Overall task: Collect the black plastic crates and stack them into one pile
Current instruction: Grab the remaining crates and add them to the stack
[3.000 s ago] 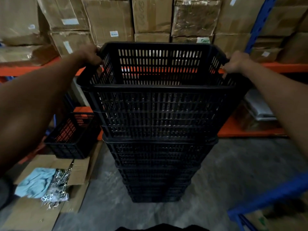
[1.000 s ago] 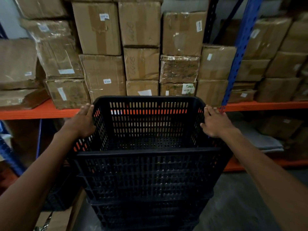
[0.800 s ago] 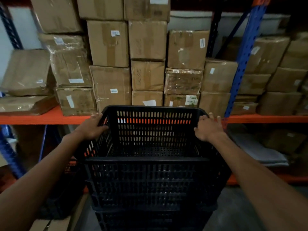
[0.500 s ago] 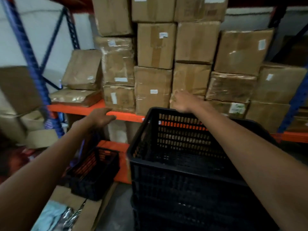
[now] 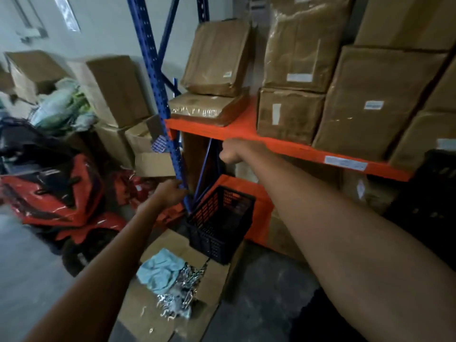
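A small black slatted crate sits on the floor under the orange shelf, beside the blue rack post. My left hand hovers just left of the crate's far corner, in front of the post, fingers loosely apart and holding nothing. My right hand is higher, below the shelf edge and above the crate, curled into a loose fist with nothing in it. The black crate stack shows only as a dark shape at the right edge.
An orange shelf carries brown cartons. A blue rack post stands left of the crate. A flattened carton with blue cloth and metal bits lies on the floor. A red vehicle and more boxes fill the left.
Both hands have let go of the top crate of the stack. My view has swung left, and both arms now reach toward the small crate under the shelf.
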